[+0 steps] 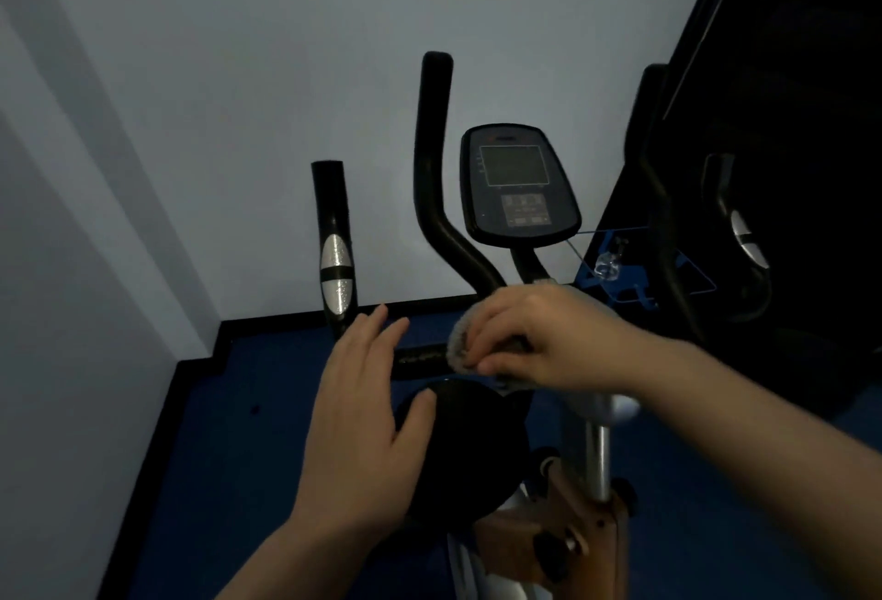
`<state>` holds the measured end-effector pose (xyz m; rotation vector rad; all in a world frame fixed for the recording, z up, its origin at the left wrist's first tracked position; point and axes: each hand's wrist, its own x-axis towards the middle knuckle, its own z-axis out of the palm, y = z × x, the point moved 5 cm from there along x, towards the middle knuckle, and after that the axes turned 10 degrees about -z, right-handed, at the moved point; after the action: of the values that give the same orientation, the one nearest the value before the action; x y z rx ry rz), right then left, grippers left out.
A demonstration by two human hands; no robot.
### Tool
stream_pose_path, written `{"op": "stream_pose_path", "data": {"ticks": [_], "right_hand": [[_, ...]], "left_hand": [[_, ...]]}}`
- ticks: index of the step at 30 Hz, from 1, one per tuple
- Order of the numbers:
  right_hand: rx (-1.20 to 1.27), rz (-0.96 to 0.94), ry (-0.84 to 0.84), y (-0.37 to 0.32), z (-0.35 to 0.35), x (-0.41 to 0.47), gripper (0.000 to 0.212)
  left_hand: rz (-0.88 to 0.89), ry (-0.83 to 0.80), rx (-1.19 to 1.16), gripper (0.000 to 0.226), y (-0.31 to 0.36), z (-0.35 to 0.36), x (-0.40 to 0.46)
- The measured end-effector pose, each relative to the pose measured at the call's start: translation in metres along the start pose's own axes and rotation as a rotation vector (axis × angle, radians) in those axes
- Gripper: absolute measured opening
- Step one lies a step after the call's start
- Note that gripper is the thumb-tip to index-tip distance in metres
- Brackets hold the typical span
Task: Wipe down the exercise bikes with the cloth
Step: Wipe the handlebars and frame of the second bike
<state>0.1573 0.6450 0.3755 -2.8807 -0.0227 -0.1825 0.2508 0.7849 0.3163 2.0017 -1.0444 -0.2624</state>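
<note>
**Cloth on the handlebar, wiping goes sideways**

Nearest to the camera is the left hand [367, 413], with fingers spread and flat, holding nothing; it hovers or rests at the edge of the round black saddle-like pad [458, 451], I cannot tell if it touches. Beyond it, the right hand [530, 337] presses the small grey fluffy cloth [460, 339] around the black foam horizontal handlebar [420, 361], fingers curled over it. The bar's long axis runs left to right, and the unwiped part lies to the left of the cloth, toward the left hand. So the next stroke probably must slide left along the bar. The dark oval console with grey screen [518, 184] stands above, behind the cloth.
</note>
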Motion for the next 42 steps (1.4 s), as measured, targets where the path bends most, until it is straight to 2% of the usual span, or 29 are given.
{"op": "stream_pose_path", "data": {"ticks": [3,5,7,10,14,17,21,26,30,34,39,42], "right_hand": [[0.004,-0.059,-0.064,0.002,0.003,0.008,0.012],[0.132,-0.036,-0.046,-0.002,0.014,0.022,0.015],[0.246,-0.029,0.002,-0.008,0.021,0.035,0.020],[0.245,0.028,0.073,0.000,0.016,0.038,0.036],[0.122,0.162,0.143,0.008,0.012,0.019,0.025],[0.225,0.163,0.257,-0.008,0.020,0.031,0.023],[0.328,0.117,0.216,-0.030,0.030,0.078,0.023],[0.294,0.195,0.209,-0.027,0.033,0.054,0.024],[0.344,0.211,0.346,-0.032,0.036,0.086,0.022],[0.426,0.341,0.532,-0.023,0.032,0.105,0.019],[0.424,0.360,0.477,-0.027,0.038,0.100,0.022],[0.365,0.407,0.663,-0.014,0.023,0.126,0.022]], "left_hand": [[-0.061,0.019,-0.060,0.070,-0.013,-0.002,-0.007],[-0.086,0.046,-0.070,0.075,-0.019,-0.006,-0.010],[-0.112,0.063,-0.083,0.075,-0.026,-0.010,-0.013],[-0.168,0.064,-0.117,0.066,-0.039,-0.018,-0.013],[-0.193,0.079,-0.148,0.059,-0.047,-0.032,0.002],[-0.172,0.065,-0.172,0.055,-0.045,-0.038,0.016],[-0.176,0.046,-0.209,0.049,-0.051,-0.043,0.031],[-0.122,-0.045,-0.245,0.048,-0.063,-0.053,0.043],[-0.128,-0.082,-0.316,0.046,-0.068,-0.054,0.059],[-0.089,-0.106,-0.387,0.043,-0.063,-0.053,0.074],[-0.056,-0.078,-0.452,0.041,-0.064,-0.059,0.089],[-0.048,-0.080,-0.478,0.043,-0.065,-0.060,0.094]]}}
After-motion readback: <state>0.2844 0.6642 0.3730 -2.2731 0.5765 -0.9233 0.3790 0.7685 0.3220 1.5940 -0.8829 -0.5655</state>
